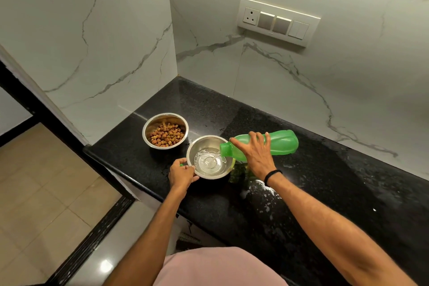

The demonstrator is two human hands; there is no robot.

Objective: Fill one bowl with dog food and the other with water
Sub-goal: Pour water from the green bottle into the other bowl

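Both forearms are bare, with no sleeves showing. A black band (272,176) circles the right wrist. A pink garment (220,267) fills the bottom centre of the frame.

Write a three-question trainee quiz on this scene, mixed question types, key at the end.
1. True or false: the right hand tips the bottle so water runs into the near bowl.
2. The left hand is: A) on the near bowl's rim, B) on the kibble, C) flat on the counter.
3. Fill in: the far bowl holds ____.

Key: 1 true; 2 A; 3 kibble.
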